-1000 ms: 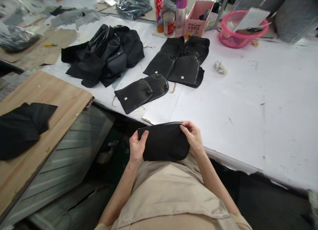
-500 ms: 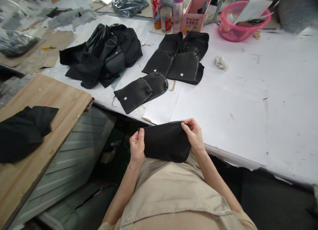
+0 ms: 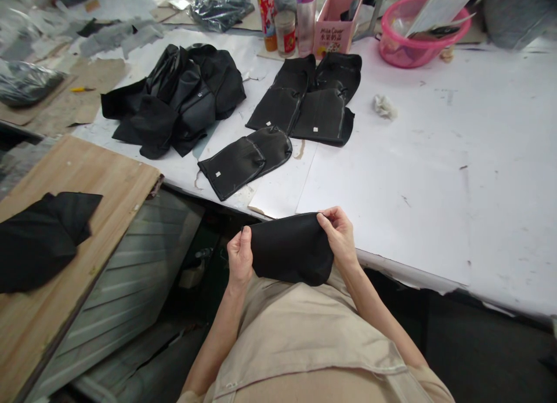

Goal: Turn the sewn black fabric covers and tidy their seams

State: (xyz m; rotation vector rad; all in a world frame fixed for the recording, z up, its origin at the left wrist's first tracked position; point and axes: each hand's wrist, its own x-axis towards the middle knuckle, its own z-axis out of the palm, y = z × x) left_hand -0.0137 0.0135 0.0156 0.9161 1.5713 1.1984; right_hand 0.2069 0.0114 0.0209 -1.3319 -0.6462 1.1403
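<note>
A black fabric piece (image 3: pixel 289 249) is stretched between my two hands over my lap, just in front of the table edge. My left hand (image 3: pixel 240 257) pinches its left upper corner, thumb on top. At the right upper corner, my right hand (image 3: pixel 342 235) grips it between thumb and fingers. Beyond, on the white table (image 3: pixel 413 182), lie a pair of overlapping black sewn pieces (image 3: pixel 237 166) and a group of similar pieces (image 3: pixel 322 116) with small white tags. A heap of black material (image 3: pixel 183 101) sits to their left.
A wooden board (image 3: pixel 117 177) at the left bears black fabric (image 3: pixel 39 240). Along the back stand a red bottle (image 3: pixel 267 17), a jar (image 3: pixel 286 35), a purple-capped bottle (image 3: pixel 306 20), a pink box (image 3: pixel 335 29) and a pink basin (image 3: pixel 398 52). Crumpled white tissue (image 3: pixel 384 107) lies on the table.
The view has shifted slightly, so the table items appear a little further left. Both hands keep their hold on the black fabric piece, which has hardly moved.
</note>
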